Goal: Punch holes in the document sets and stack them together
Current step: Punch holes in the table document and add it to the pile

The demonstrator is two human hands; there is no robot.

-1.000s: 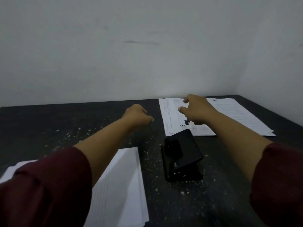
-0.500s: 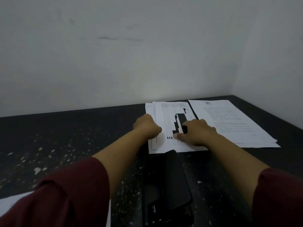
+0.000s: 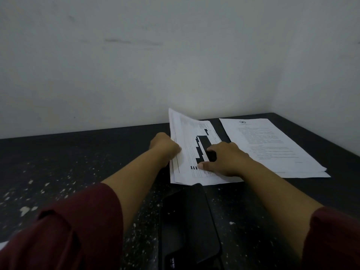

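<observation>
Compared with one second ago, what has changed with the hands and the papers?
The left hand moved right and gripped the left edge of the document set, whose far end now lifts off the table. The right hand slid nearer and presses on it. The second paper pile stayed flat, the hole punch untouched.

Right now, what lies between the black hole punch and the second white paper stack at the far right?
In the head view, only the right hand and forearm cross above bare dark speckled tabletop.

hole punch (image 3: 190,227) before document set (image 3: 187,152), another stack (image 3: 272,147) right.
</observation>
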